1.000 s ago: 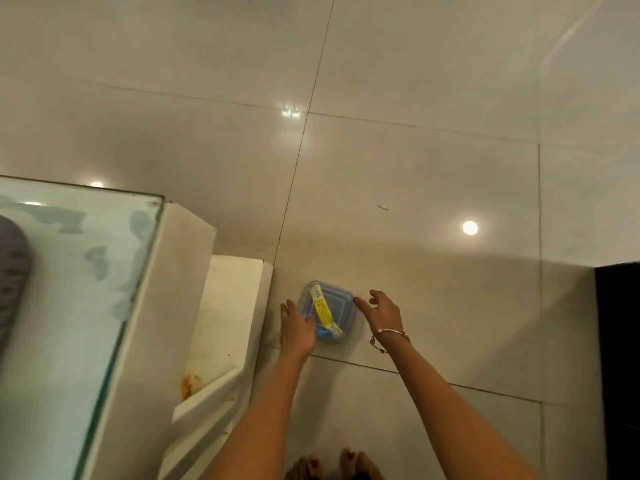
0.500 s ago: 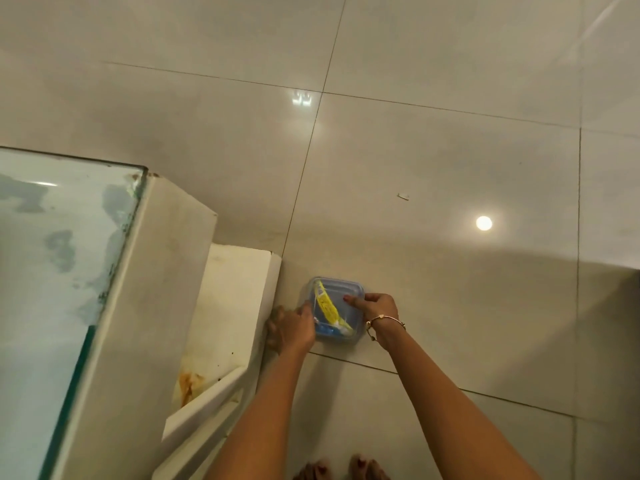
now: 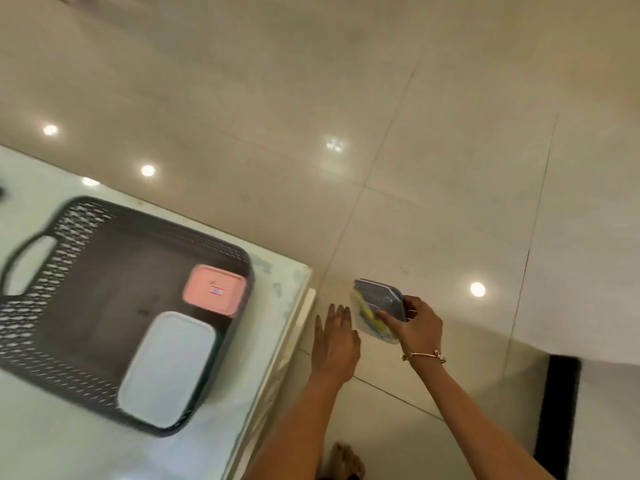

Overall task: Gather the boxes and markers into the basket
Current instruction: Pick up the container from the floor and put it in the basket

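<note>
My right hand (image 3: 420, 327) has its grip clamped round the blue-lidded clear box (image 3: 379, 299), tilted over the floor (image 3: 450, 168). The basket (image 3: 104, 209) sits on the table (image 3: 52, 445) to the left, beyond my left hand (image 3: 334, 337), whose fingers are straight and empty.

Right hand (image 3: 420, 327): thin gold-toned bracelet (image 3: 423, 355) at the wrist, small clasp at its 3 o'clock end. Forearms bare. One bare foot (image 3: 348, 460) at frame 6 o'clock.

Glossy beige tile floor (image 3: 450, 168) — white glass-topped table (image 3: 52, 445) at left
</note>
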`<control>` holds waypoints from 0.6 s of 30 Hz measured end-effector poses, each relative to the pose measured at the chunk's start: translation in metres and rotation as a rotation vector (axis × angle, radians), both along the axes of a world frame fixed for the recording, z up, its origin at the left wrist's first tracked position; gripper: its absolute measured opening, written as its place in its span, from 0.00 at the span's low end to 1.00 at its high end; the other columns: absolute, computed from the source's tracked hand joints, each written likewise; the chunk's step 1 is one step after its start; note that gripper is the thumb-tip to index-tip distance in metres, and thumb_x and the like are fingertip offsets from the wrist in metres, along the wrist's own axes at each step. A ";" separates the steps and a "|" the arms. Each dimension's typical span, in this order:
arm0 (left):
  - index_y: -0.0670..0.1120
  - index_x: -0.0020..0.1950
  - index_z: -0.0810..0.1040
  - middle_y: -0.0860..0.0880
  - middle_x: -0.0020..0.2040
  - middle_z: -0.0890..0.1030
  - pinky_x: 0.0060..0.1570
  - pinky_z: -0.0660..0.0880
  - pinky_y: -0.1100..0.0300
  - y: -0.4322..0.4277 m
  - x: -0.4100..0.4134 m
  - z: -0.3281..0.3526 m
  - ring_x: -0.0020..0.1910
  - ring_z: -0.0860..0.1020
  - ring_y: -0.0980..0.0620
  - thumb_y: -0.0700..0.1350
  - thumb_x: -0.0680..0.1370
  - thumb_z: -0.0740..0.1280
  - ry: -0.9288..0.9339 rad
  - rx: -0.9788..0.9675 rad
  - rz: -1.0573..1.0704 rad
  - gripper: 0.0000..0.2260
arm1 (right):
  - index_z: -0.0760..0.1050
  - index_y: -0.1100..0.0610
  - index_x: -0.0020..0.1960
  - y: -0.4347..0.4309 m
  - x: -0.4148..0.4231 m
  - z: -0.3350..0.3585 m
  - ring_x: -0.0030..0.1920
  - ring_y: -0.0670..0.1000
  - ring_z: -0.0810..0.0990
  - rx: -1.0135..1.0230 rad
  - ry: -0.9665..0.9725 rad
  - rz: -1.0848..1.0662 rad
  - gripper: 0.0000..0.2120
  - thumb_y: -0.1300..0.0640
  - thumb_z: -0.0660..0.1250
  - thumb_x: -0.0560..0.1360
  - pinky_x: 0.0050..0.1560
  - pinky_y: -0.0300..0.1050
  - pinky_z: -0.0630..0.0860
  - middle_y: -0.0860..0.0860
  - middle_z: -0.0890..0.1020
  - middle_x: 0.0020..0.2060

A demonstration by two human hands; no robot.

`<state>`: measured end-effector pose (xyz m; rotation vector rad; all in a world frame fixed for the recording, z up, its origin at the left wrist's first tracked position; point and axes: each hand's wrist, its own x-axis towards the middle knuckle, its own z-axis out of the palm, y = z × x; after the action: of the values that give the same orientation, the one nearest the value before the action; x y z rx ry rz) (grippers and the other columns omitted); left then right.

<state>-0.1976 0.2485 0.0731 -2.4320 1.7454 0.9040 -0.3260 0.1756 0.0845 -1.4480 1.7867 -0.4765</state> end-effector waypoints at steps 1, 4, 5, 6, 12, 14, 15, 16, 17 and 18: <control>0.42 0.68 0.69 0.45 0.68 0.73 0.67 0.65 0.48 -0.006 0.003 0.030 0.70 0.67 0.49 0.47 0.77 0.51 -0.029 -0.062 -0.026 0.22 | 0.78 0.60 0.52 -0.007 0.005 0.032 0.44 0.56 0.82 -0.055 0.009 0.037 0.26 0.50 0.79 0.59 0.47 0.52 0.80 0.58 0.84 0.45; 0.40 0.68 0.69 0.44 0.67 0.74 0.66 0.65 0.46 -0.023 0.020 0.111 0.69 0.70 0.47 0.46 0.74 0.52 -0.066 -0.147 -0.081 0.24 | 0.77 0.62 0.52 -0.025 0.024 0.116 0.45 0.58 0.81 -0.200 0.061 0.133 0.27 0.50 0.79 0.59 0.47 0.53 0.79 0.59 0.83 0.46; 0.39 0.70 0.66 0.43 0.69 0.71 0.68 0.62 0.45 -0.027 0.030 0.139 0.70 0.67 0.46 0.44 0.74 0.53 -0.099 -0.181 -0.075 0.24 | 0.77 0.62 0.52 -0.030 0.031 0.142 0.45 0.58 0.81 -0.244 0.067 0.154 0.26 0.51 0.79 0.59 0.47 0.54 0.79 0.59 0.83 0.45; 0.38 0.71 0.64 0.42 0.71 0.69 0.69 0.59 0.45 -0.030 0.041 0.162 0.71 0.65 0.45 0.44 0.74 0.56 -0.139 -0.211 -0.065 0.25 | 0.77 0.63 0.51 -0.032 0.039 0.161 0.44 0.58 0.81 -0.280 0.065 0.178 0.26 0.51 0.79 0.59 0.46 0.54 0.79 0.59 0.83 0.45; 0.38 0.70 0.64 0.41 0.71 0.67 0.69 0.55 0.42 0.006 0.132 0.264 0.72 0.64 0.44 0.44 0.74 0.57 -0.331 -0.272 0.095 0.25 | 0.76 0.60 0.44 0.001 0.120 0.254 0.37 0.56 0.79 -0.526 0.064 0.465 0.21 0.48 0.78 0.59 0.32 0.44 0.73 0.56 0.79 0.40; 0.37 0.69 0.65 0.40 0.70 0.68 0.69 0.58 0.40 0.036 0.170 0.274 0.71 0.65 0.41 0.44 0.75 0.57 -0.375 -0.263 0.149 0.24 | 0.75 0.58 0.43 0.022 0.154 0.266 0.35 0.55 0.78 -0.640 0.119 0.600 0.22 0.44 0.75 0.59 0.29 0.44 0.74 0.55 0.78 0.38; 0.36 0.68 0.67 0.38 0.69 0.71 0.68 0.61 0.38 0.054 0.190 0.275 0.70 0.67 0.40 0.44 0.74 0.55 -0.396 -0.257 0.190 0.24 | 0.74 0.57 0.42 0.035 0.173 0.268 0.35 0.55 0.77 -0.692 0.131 0.661 0.22 0.44 0.76 0.58 0.29 0.45 0.74 0.55 0.78 0.37; 0.35 0.66 0.69 0.37 0.67 0.73 0.66 0.63 0.37 0.074 0.209 0.276 0.69 0.68 0.39 0.44 0.73 0.53 -0.406 -0.244 0.242 0.24 | 0.73 0.57 0.42 0.047 0.192 0.270 0.35 0.56 0.77 -0.744 0.129 0.721 0.22 0.45 0.76 0.57 0.30 0.45 0.74 0.55 0.78 0.36; 0.35 0.65 0.70 0.36 0.65 0.74 0.65 0.65 0.37 0.093 0.228 0.276 0.68 0.69 0.39 0.44 0.73 0.52 -0.404 -0.227 0.300 0.24 | 0.71 0.56 0.42 0.061 0.212 0.270 0.35 0.56 0.77 -0.790 0.128 0.778 0.22 0.47 0.77 0.57 0.31 0.45 0.74 0.55 0.78 0.36; 0.34 0.65 0.70 0.36 0.65 0.74 0.65 0.66 0.38 0.112 0.245 0.274 0.68 0.69 0.39 0.44 0.73 0.50 -0.404 -0.222 0.356 0.25 | 0.70 0.55 0.42 0.074 0.231 0.269 0.34 0.55 0.77 -0.827 0.138 0.831 0.22 0.47 0.76 0.57 0.31 0.44 0.74 0.54 0.78 0.35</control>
<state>0.0470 0.3604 0.3476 -2.8639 1.3607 0.1981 -0.0945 0.2497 0.3538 -2.6491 0.9087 -0.7005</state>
